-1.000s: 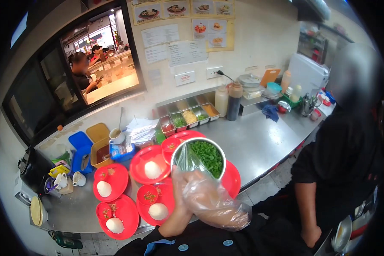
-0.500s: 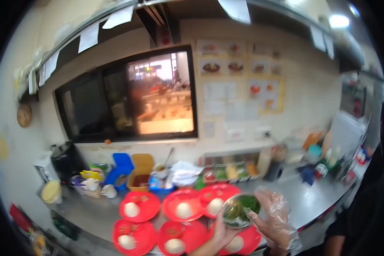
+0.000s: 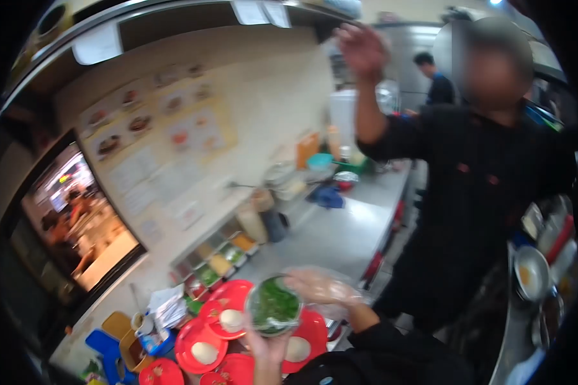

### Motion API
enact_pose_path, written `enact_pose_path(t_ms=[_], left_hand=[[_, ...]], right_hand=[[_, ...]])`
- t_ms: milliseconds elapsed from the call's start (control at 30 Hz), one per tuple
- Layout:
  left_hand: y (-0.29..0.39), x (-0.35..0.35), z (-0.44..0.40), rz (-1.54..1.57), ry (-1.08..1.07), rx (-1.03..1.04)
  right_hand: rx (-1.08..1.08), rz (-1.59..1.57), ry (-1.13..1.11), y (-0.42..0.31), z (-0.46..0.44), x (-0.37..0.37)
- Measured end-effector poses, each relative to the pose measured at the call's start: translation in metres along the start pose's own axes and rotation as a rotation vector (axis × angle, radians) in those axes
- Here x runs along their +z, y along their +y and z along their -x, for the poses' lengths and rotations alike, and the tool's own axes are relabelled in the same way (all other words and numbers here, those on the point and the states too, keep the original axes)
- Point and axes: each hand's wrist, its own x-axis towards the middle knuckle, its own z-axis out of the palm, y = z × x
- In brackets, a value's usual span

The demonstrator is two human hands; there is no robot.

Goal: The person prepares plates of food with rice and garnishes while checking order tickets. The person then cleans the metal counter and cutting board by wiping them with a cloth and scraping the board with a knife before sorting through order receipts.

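Observation:
My left hand (image 3: 268, 351) is closed on the side of a round metal bowl (image 3: 253, 324) holding leafy greens (image 3: 275, 305). Beside the bowl's upper right rim is my right hand (image 3: 321, 287), in a clear plastic glove. Its fingers reach toward the rim, but blur hides whether they grip anything. Under and around the bowl lie several red plates (image 3: 185, 333), each of the visible ones near it with a white rounded mound (image 3: 205, 353) on it.
A person in black (image 3: 475, 212) stands to the right, one hand (image 3: 361, 51) raised. Behind the plates is a rack of topping containers (image 3: 219, 264), with bottles (image 3: 252, 223) beside it. The steel counter (image 3: 327, 240) runs on toward a blue cloth (image 3: 327, 197). A pan (image 3: 532, 274) sits far right.
My view has swung right, bringing the person in black into sight. The bowl stays in my left hand; my right hand has shifted from over the greens to the bowl's rim.

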Motion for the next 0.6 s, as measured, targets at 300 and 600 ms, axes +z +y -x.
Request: enact_pose_path(t_ms=[300, 600], left_hand=[[-0.01, -0.011, 0.005, 0.018, -0.015, -0.074], [-0.014, -0.002, 0.017, -0.085, -0.067, -0.089]], right_hand=[[0.054, -0.339, -0.091, -0.049, 0.025, -0.031], [-0.564, 0.283, -0.113, -0.069, 0.037, -0.057]])
